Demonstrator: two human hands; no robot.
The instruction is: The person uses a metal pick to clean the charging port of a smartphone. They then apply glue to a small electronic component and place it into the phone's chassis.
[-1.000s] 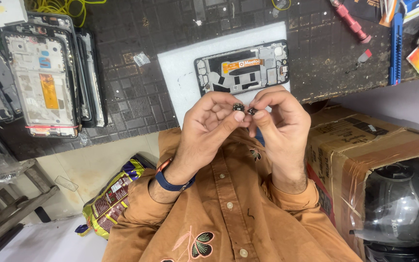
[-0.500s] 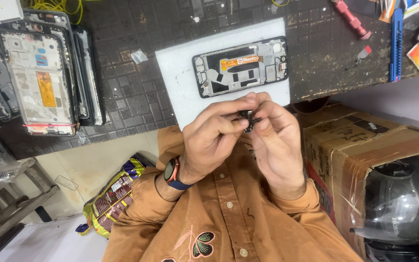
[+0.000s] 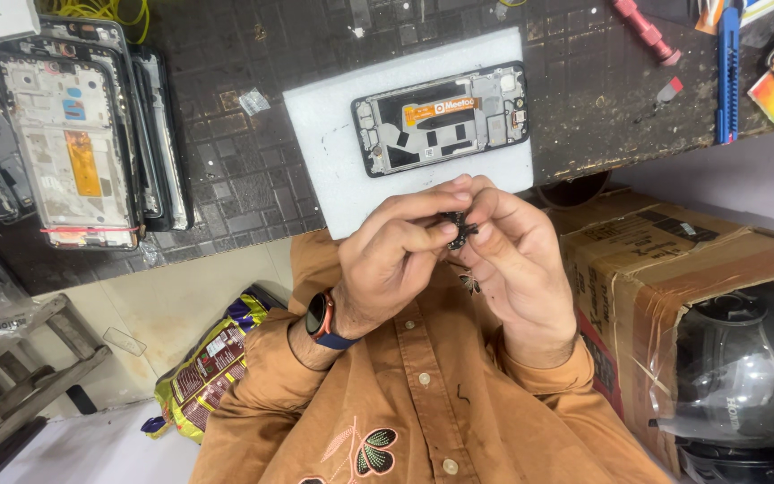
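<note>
Small black part (image 3: 460, 228) between both hands' fingers (image 3: 429, 235)

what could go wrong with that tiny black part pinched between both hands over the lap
The tiny black part is pinched between left hand and right hand past the edge of the dark gridded work mat, so a slip would likely drop it into the orange shirt or onto the floor. Squeezing could also bend it.

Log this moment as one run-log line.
left hand: pinching small black part | right hand: pinching same part | opened phone: on white pad
</note>
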